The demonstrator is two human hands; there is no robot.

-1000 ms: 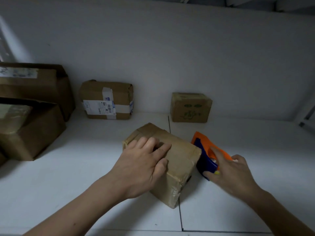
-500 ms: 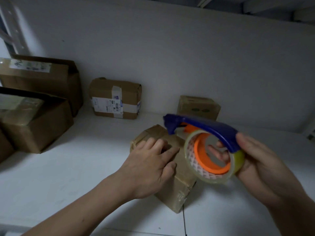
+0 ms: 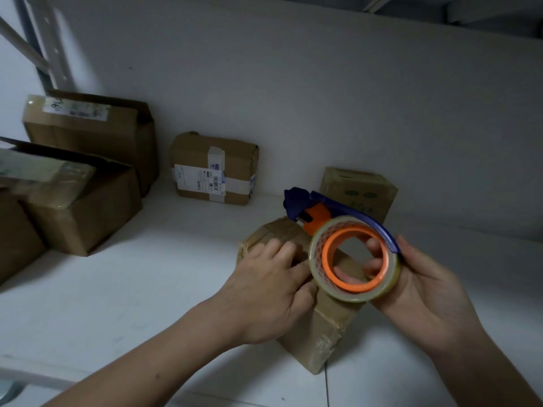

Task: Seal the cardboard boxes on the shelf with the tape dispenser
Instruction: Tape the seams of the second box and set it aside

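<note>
My left hand (image 3: 270,289) lies flat on the box (image 3: 320,327) in the middle of the frame, fingers spread. My right hand (image 3: 426,292) grips the tape dispenser (image 3: 352,257), lifted off the shelf (image 3: 132,289) since a second ago.

The left hand (image 3: 270,292) lies palm down on the cardboard box (image 3: 320,333), fingers flat, forearm reaching from lower left. The right hand (image 3: 426,292), just right of the box, grips the tape dispenser (image 3: 318,254), fingers curled through its core.
</note>
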